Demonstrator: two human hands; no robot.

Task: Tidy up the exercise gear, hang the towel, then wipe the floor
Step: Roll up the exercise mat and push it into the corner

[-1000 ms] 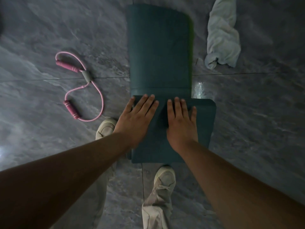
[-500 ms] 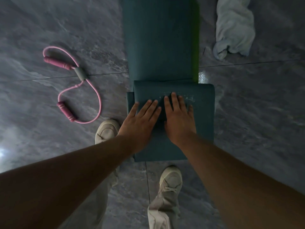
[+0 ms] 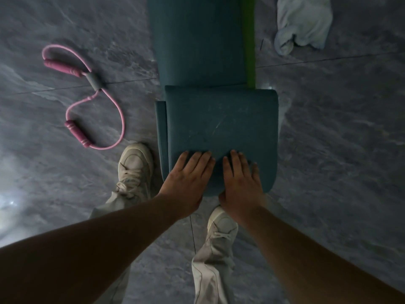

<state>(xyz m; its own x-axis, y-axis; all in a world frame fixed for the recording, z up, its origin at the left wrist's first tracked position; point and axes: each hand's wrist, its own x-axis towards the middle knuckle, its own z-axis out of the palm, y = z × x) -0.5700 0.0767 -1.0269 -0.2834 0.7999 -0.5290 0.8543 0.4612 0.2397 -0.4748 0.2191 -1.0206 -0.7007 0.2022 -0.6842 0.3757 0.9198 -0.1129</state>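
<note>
White lace-up trainers (image 3: pixel 134 165) stand on the grey marbled floor tiles (image 3: pixel 339 150), just behind the work. The left hand (image 3: pixel 186 178) and right hand (image 3: pixel 241 183) lie side by side, palms down and fingers straight. They press the near side of the rolled part of the teal foam exercise mat (image 3: pixel 221 119); neither grips it.

The roll looks skewed: an inner layer juts out at its left end, and it overhangs the flat stretch on the right. Spreading the hands wider and pushing evenly should square it.

Farther left lies the pink figure-eight resistance band (image 3: pixel 87 95). Far right, the crumpled pale towel (image 3: pixel 304 25) lies on the floor.
</note>
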